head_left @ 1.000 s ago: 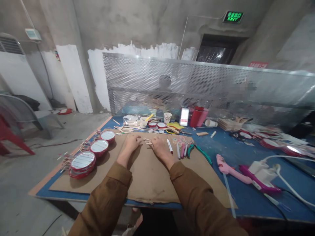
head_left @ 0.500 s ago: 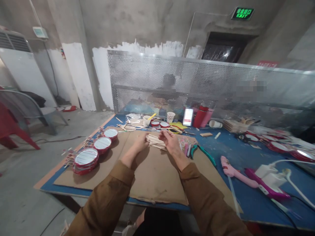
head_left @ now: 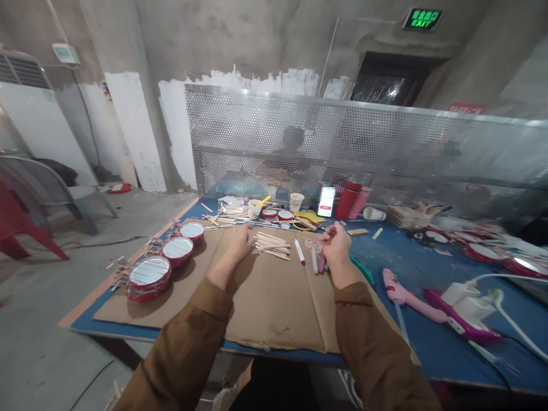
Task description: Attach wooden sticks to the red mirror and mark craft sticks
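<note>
My left hand (head_left: 242, 242) rests on the cardboard sheet (head_left: 274, 308), fingers curled in, at the left end of a pile of thin wooden sticks (head_left: 273, 245). Whether something small is in those fingers I cannot make out. To the right, my right hand (head_left: 337, 246) is held over the markers and rubber bands, its fingers loosely bent and apart, with nothing visible in them. A white marker with a red end (head_left: 299, 251) lies beside the sticks. Close by are a grey marker (head_left: 315, 260), a pink marker (head_left: 322, 261) and colourful rubber bands (head_left: 314, 242). The hand partly hides teal-handled pliers (head_left: 363, 269).
Red-rimmed small drums (head_left: 149, 273) line the left edge. Paper cups (head_left: 297, 202), a phone (head_left: 326, 202) and a red bottle (head_left: 348, 201) stand along the back. On the right lie a pink glue gun (head_left: 411, 299) and a purple power strip (head_left: 462, 325) with cables.
My right hand has moved right, away from the sticks to above the markers, uncovering the white marker. The sticks now lie free on the cardboard. My left hand has shifted slightly left.
</note>
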Demonstrator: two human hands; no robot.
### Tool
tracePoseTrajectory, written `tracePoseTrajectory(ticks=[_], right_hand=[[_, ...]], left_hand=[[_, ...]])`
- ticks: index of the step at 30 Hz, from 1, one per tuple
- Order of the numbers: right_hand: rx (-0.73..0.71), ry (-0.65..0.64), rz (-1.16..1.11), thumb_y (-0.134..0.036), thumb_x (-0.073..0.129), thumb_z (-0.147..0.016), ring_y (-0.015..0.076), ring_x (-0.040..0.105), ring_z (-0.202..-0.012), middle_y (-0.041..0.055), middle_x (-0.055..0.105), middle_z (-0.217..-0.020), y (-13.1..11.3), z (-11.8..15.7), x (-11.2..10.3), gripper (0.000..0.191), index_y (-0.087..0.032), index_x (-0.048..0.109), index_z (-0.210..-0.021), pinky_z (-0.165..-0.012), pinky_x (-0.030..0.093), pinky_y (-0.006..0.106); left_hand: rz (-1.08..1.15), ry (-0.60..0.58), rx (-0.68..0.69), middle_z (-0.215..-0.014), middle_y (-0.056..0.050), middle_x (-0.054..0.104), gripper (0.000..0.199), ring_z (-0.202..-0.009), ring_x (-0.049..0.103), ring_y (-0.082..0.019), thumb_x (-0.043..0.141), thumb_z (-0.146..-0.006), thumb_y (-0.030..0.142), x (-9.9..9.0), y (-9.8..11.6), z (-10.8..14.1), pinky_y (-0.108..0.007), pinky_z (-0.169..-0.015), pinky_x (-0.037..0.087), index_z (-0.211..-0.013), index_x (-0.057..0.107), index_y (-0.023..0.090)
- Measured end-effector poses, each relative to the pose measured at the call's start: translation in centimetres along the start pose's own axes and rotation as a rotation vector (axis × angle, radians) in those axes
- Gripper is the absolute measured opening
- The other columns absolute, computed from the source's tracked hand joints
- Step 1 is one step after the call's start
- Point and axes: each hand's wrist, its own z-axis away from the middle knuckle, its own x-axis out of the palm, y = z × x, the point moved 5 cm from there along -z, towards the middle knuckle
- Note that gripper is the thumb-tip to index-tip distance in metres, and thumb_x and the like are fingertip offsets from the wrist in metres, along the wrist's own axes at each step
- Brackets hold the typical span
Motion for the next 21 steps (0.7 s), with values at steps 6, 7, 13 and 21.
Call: tracePoseTrajectory(ticks=[6, 7, 13, 21], right_hand=[[0.0, -0.554, 0.391, -0.039, 0.081, -0.062, 0.0055, 0.054, -0.044, 0.004, 0.069, -0.11, 4.1, 6.5, 6.6, 0.053, -0.021, 0.062, -0.108, -0.034, 0.035, 0.019], [-0.013, -0.694, 0.471, -0.04, 0.08, -0.063, 0.007, 0.056, -0.048, 0.0061, 0.066, -0.118, 5.0, 8.4, 7.8, 0.06, -0.023, 0.06, -0.117, -0.036, 0.037, 0.02], [-0.493, -0.844, 0.865, -0.035, 0.058, -0.083, 0.0171, 0.059, -0.074, 0.0023, 0.065, -0.077, 5.7, 12.5, 10.0, 0.018, -0.02, 0.064, -0.076, -0.069, 0.048, 0.029], [-0.241, 0.174, 0.365, -0.045, 0.045, -0.084, 0.0103, 0.034, -0.04, -0.0099, 0.03, -0.048, -1.2, -0.4, -1.3, 0.027, -0.024, 0.043, -0.067, -0.042, 0.034, 0.022]], left_hand=[[-0.086, -0.025, 0.043, -0.077, -0.004, 0.059, 0.042, -0.081, 0.055, -0.021, 0.06, -0.074, 0.014, -0.7, 0.8, 0.5, -0.031, -0.075, 0.044, -0.117, 0.059, 0.016], [-0.081, -0.035, 0.056, -0.08, -0.004, 0.06, 0.045, -0.082, 0.056, -0.021, 0.06, -0.073, 0.014, -0.6, 0.9, 0.6, -0.031, -0.076, 0.044, -0.118, 0.059, 0.016], [0.037, -0.043, 0.039, -0.085, -0.004, 0.061, 0.06, -0.084, 0.058, -0.02, 0.062, -0.072, 0.016, 0.6, 0.7, 0.6, -0.029, -0.076, 0.047, -0.132, 0.053, 0.019], [0.618, -0.054, -0.279, -0.069, 0.001, 0.058, 0.041, -0.05, 0.05, -0.01, 0.039, -0.089, 0.027, 0.6, 0.2, 0.7, -0.022, -0.049, 0.041, -0.127, 0.05, 0.016]])
